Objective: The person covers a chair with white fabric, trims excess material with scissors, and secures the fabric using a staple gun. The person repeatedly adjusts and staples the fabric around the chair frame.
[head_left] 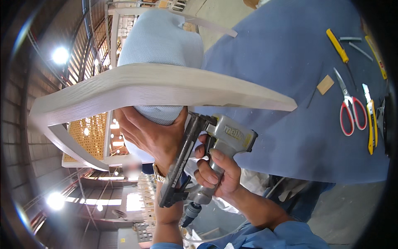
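A wooden chair frame (161,89) with a long curved pale leg reaches across the middle. Light blue woven fabric (155,39) covers its padded part, which shows behind the leg and again just below it. My left hand (151,135) is wrapped round this padded part under the leg, its fingertips partly hidden by wood and fabric. In my right hand (217,170) is a grey and black pneumatic staple gun (230,135), held by its handle with a finger near the trigger. The gun's nose end lies close to my left thumb and the padded part; contact there cannot be made out.
On the blue-covered table (265,54) at right lie red-handled scissors (352,112), a yellow-handled pointed tool (338,45), a yellow utility knife (371,124) and a small tan square (325,84). A woven cane panel (88,133) stands at left. An air hose (207,240) trails below the gun.
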A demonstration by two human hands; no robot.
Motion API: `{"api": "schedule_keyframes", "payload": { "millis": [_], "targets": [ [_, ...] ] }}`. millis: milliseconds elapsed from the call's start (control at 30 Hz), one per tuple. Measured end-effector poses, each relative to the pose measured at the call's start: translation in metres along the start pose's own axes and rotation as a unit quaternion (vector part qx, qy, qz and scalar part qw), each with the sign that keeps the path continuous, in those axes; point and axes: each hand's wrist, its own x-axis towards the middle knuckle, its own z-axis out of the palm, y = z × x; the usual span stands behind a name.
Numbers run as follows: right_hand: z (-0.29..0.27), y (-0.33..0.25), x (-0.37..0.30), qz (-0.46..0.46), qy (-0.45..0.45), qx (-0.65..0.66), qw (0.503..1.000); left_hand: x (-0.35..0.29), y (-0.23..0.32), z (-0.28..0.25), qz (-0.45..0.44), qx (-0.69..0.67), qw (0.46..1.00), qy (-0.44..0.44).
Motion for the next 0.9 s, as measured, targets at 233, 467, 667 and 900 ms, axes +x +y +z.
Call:
{"api": "schedule_keyframes", "payload": {
  "millis": [233, 467, 667, 900],
  "targets": [
    [0.013, 0.002, 0.021, -0.056, 0.001, 0.012, 0.998, -0.133, -0.114, -0.121, -0.200, -0.197, 0.776, -0.565],
    [0.015, 0.006, 0.020, -0.045, 0.023, 0.026, 0.998, -0.168, -0.128, -0.103, -0.478, -0.275, 0.782, -0.290],
    [0.008, -0.001, 0.026, -0.013, -0.013, 0.056, 0.998, -0.137, -0.100, -0.090, -0.210, -0.256, 0.908, -0.258],
    [0.007, 0.008, 0.024, 0.045, -0.070, 0.164, 0.983, -0.057, -0.034, -0.022, 0.076, -0.197, 0.958, -0.193]
  ]
}}
